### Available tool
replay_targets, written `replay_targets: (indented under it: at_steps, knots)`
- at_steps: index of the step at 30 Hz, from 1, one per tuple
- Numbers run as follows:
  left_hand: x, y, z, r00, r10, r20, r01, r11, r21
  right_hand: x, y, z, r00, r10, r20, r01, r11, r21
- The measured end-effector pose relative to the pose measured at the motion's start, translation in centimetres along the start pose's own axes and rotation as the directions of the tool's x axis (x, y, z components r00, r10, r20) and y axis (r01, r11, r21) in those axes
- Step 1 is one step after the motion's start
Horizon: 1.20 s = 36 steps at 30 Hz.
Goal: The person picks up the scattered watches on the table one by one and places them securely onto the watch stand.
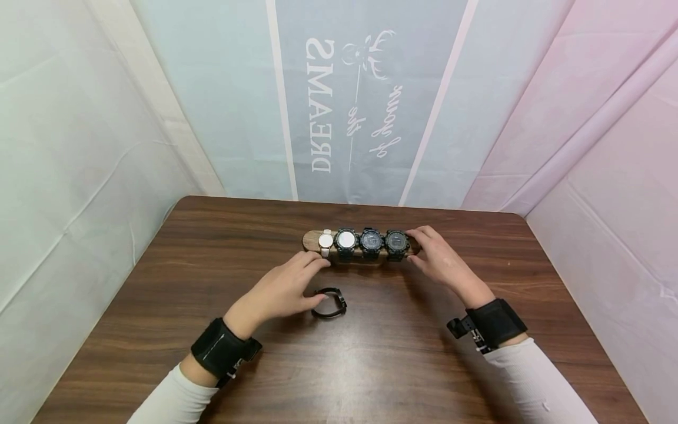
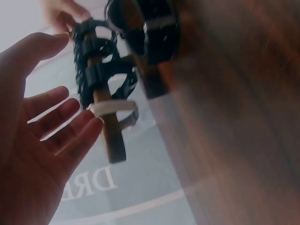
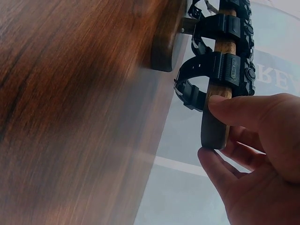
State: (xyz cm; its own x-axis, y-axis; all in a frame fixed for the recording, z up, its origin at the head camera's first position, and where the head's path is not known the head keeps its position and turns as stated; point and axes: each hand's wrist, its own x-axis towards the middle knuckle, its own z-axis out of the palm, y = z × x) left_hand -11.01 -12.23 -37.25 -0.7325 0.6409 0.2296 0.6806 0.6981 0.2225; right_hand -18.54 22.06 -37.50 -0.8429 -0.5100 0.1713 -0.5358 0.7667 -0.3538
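A wooden watch stand point(image 1: 311, 240) has a raised bar carrying a white-strapped watch point(image 1: 325, 240) at its left end and three chunky black watches point(image 1: 371, 240) beside it. My right hand point(image 1: 442, 259) grips the bar's right end; in the right wrist view the thumb point(image 3: 234, 108) lies on top of the bar point(image 3: 214, 133), with fingers beneath. My left hand point(image 1: 281, 288) is spread, its fingertips by the white watch. Near its thumb, a loose black watch point(image 1: 343, 303) lies on the table, strap curved into a loop. The left wrist view shows this left hand point(image 2: 44, 140) with nothing in its palm.
The stand's dark base point(image 3: 161, 47) sits on the brown wooden table point(image 1: 424, 365). Behind the table's far edge hangs a pale blue curtain point(image 1: 238, 106) with white lettering. White cloth walls point(image 1: 69, 176) close in the left and right sides.
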Motion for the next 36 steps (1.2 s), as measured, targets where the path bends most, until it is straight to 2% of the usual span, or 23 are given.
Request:
replay_targets:
  at_steps: [7,18,26,32,36]
  knots:
    - [-0.5,0.7,1.5,0.994,-0.023,0.105,0.027,0.999,-0.039,0.0,0.0,0.1,1.000,-0.007,-0.006,0.007,1.000,0.005]
    - [-0.8,0.9,3.2,0.977,-0.086,0.195,0.093,0.995,-0.027,0.0,0.0,0.1,1.000,-0.002,-0.013,0.002,1.000,0.004]
    - [-0.6,0.9,3.6,0.970,-0.086,0.229,0.094,0.995,-0.023,0.0,-0.1,0.1,1.000,0.009,-0.011,-0.009,1.000,0.006]
    - [-0.4,0.7,3.6,0.973,-0.063,0.224,0.071,0.997,-0.031,0.0,-0.1,0.1,1.000,0.018,-0.012,-0.018,1.000,0.005]
    - [-0.4,0.6,3.5,0.972,-0.068,0.225,0.079,0.996,-0.040,-0.1,-0.1,0.1,1.000,0.023,-0.004,-0.023,1.000,0.009]
